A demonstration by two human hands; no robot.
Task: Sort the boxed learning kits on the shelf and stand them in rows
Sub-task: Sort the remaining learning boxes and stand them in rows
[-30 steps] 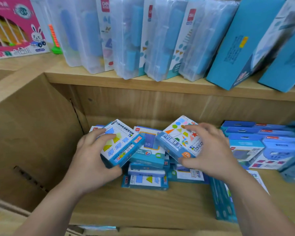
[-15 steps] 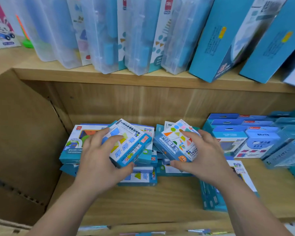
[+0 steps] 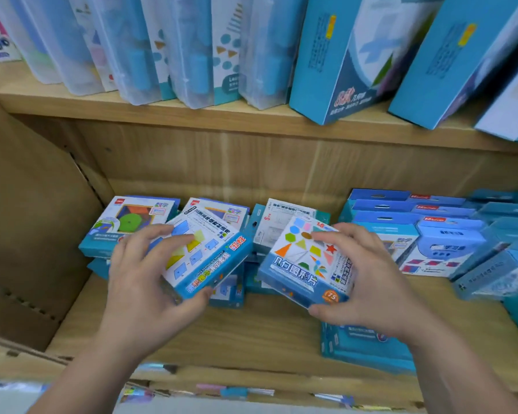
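Observation:
My left hand grips a blue and white kit box with yellow and blue shapes printed on it, tilted above the lower shelf. In my right hand is a second box, printed with coloured geometric shapes and a red star, thumb under its near edge. Both boxes hover over a loose pile of flat kit boxes at the back left of the shelf.
A row of blue hang-tab kits lies at the right. A flat blue pack lies under my right wrist. A cardboard panel walls the left side. Clear cases and tall blue boxes stand on the upper shelf.
The view has moved closer to the shelf and to the right. Both hands keep their boxes, and the boxes have drifted slightly apart over the pile.

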